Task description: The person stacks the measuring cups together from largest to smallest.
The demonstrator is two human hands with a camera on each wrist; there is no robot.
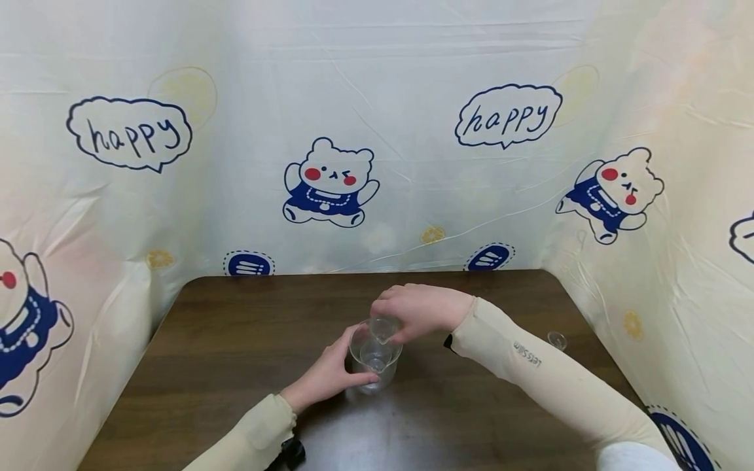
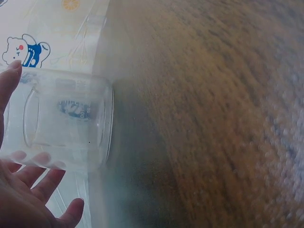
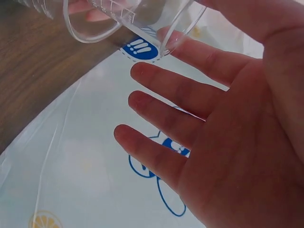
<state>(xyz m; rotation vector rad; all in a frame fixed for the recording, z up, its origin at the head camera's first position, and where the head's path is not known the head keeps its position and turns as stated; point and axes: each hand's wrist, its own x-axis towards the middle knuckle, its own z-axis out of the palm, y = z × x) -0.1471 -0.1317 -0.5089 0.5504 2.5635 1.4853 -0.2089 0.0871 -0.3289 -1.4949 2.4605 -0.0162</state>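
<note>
A large clear glass beaker (image 1: 393,373) stands upright on the brown table, and my left hand (image 1: 324,378) grips its side, thumb at the front and fingers behind. A smaller glass beaker (image 1: 374,358) sits inside it, its outline also visible in the left wrist view. Over the large beaker's mouth, my right hand (image 1: 421,309) pinches another small beaker (image 1: 383,330), its lower part overlapping the opening. In the right wrist view this held glass (image 3: 142,19) lies between thumb and index finger, with the other fingers extended. Whether it touches the rim I cannot tell.
On the table's right side, beyond the right forearm, stands a small clear glass vessel (image 1: 556,340), partly hidden by the sleeve. A pale printed curtain (image 1: 412,196) encloses the brown wooden table (image 1: 259,327) at the back and sides.
</note>
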